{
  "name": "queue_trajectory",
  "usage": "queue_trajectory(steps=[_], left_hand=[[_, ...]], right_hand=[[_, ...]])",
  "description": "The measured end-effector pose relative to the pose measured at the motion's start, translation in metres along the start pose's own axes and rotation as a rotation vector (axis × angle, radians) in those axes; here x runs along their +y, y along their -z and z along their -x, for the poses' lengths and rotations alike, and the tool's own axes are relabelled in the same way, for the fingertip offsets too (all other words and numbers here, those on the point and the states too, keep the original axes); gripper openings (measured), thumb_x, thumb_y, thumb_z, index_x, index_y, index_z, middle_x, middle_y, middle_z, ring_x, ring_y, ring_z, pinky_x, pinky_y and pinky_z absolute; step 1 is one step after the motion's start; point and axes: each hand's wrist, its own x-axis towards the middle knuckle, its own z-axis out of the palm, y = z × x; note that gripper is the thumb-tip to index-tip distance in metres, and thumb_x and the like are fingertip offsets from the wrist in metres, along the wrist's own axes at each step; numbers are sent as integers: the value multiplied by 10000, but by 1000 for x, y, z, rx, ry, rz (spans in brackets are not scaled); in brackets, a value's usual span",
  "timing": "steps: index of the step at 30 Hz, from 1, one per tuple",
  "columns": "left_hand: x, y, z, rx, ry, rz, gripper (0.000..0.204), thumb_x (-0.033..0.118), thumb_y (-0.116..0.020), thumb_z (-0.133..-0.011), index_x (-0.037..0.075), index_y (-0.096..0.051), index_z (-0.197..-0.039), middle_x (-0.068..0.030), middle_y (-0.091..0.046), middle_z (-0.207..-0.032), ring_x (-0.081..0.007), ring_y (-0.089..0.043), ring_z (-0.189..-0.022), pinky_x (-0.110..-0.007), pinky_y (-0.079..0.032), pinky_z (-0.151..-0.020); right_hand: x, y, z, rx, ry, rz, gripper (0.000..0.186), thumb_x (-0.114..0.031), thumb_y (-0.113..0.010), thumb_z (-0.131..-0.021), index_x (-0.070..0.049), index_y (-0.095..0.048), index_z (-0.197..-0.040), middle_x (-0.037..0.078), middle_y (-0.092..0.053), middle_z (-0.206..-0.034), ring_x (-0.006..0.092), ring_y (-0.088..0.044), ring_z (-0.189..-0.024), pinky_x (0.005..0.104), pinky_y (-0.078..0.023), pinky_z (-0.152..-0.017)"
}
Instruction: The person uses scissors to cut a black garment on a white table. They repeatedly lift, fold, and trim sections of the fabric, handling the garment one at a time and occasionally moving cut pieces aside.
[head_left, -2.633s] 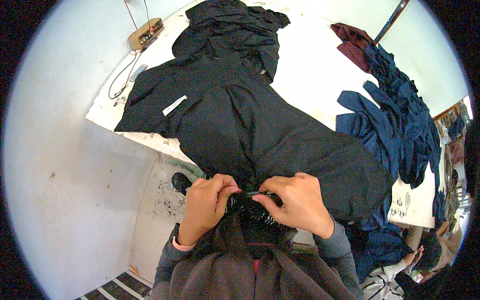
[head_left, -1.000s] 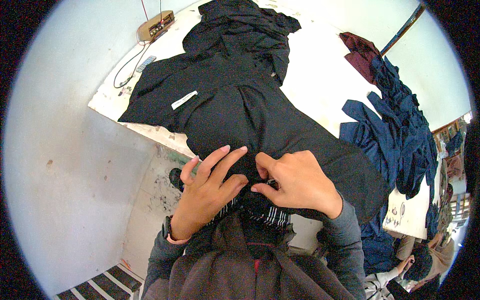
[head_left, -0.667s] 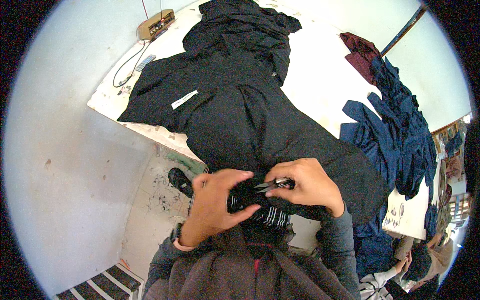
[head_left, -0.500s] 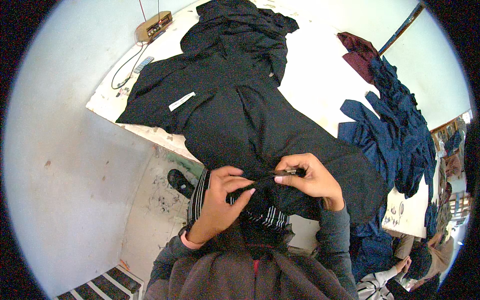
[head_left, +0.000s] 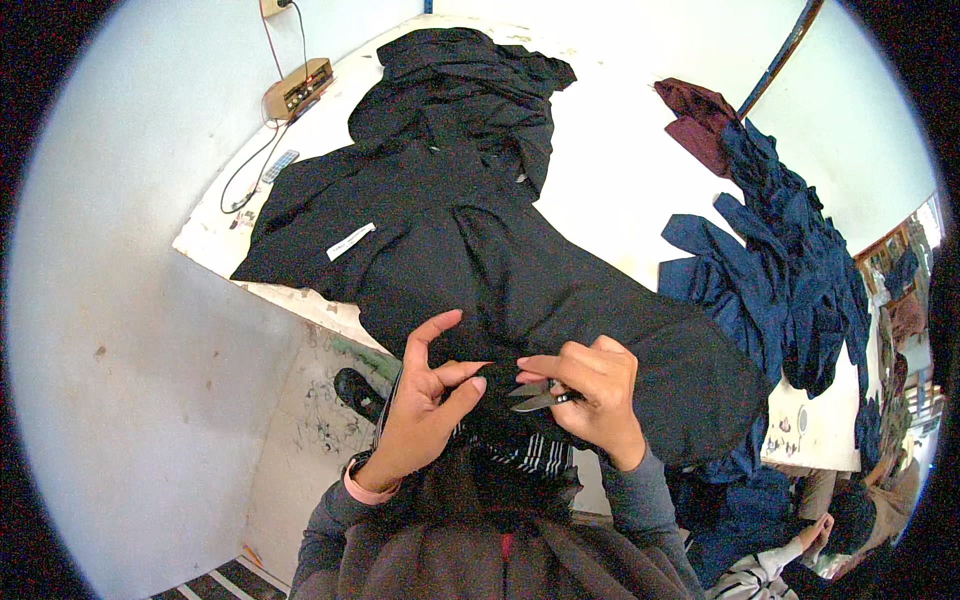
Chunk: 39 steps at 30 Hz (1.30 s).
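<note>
1. Near edge of the table (head_left: pixel 600 190): black garment (head_left: pixel 520 290) draped over it toward the body, long axis running from the far-left corner down to the near edge.
2. Left hand (head_left: pixel 425 410): thumb and forefinger pinching the garment's hem, other fingers spread upward.
3. Right hand (head_left: pixel 590 400): fingers curled and pressed around small thread snips (head_left: pixel 535 397), blades pointing left toward the left hand's pinch.
4. Key relation: pinched bit of hem just left of the snip tips, nearly touching; right hand the nearer to cut, left hand only holding cloth taut.
5. Against half a second earlier: left fingers now opened and lifted rather than wrapped over the cloth; snips lower and closer to the left thumb; garment otherwise unmoved.
6. Elsewhere: heap of black cloth (head_left: pixel 460 90) at the far edge, blue garments (head_left: pixel 780 270) along the right edge, maroon cloth (head_left: pixel 700 110) at the far-right corner, small box with cable (head_left: pixel 296 88) at the far-left corner.
</note>
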Motion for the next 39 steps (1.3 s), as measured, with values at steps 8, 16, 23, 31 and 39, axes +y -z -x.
queue_trajectory(steps=[8,16,23,31,39], left_hand=[[11,-1,-5,-90,-17,-34,756,-48,-546,-960,80,-104,-1559,-156,-722,-1145,-51,-595,-849,-207,-447,-789],[17,2,-9,-78,49,43,780,-76,-523,-947,96,-90,-1572,-177,-702,-1196,-54,-608,-895,-197,-448,-829],[19,-1,-9,-81,44,157,810,-63,-563,-925,101,-122,-1584,-205,-702,-1170,-190,-673,-1053,-298,-482,-991],[23,-3,-8,-77,73,173,822,-50,-589,-914,104,-144,-1587,-206,-715,-1148,-213,-685,-1063,-320,-487,-1015],[26,-4,-4,-52,75,89,820,-49,-582,-918,122,-144,-1590,-197,-722,-1142,-204,-684,-1056,-313,-481,-1013]], right_hand=[[5,-4,19,118,-406,-669,67,29,-735,-816,-24,-694,-815,66,-702,-793,117,-604,-690,272,-456,-621],[-4,30,8,101,-171,-134,252,-165,-837,-737,-105,-718,-951,44,-738,-866,185,-652,-701,322,-401,-635],[-2,32,-1,52,-39,-50,228,-216,-844,-738,-126,-723,-910,17,-752,-878,176,-673,-714,329,-366,-614],[1,29,-6,58,68,64,215,-236,-835,-747,-155,-732,-918,-23,-729,-827,152,-630,-649,328,-361,-594],[-7,43,-22,14,267,320,233,-300,-799,-764,-206,-739,-969,-85,-706,-934,125,-546,-672,337,-375,-637]])
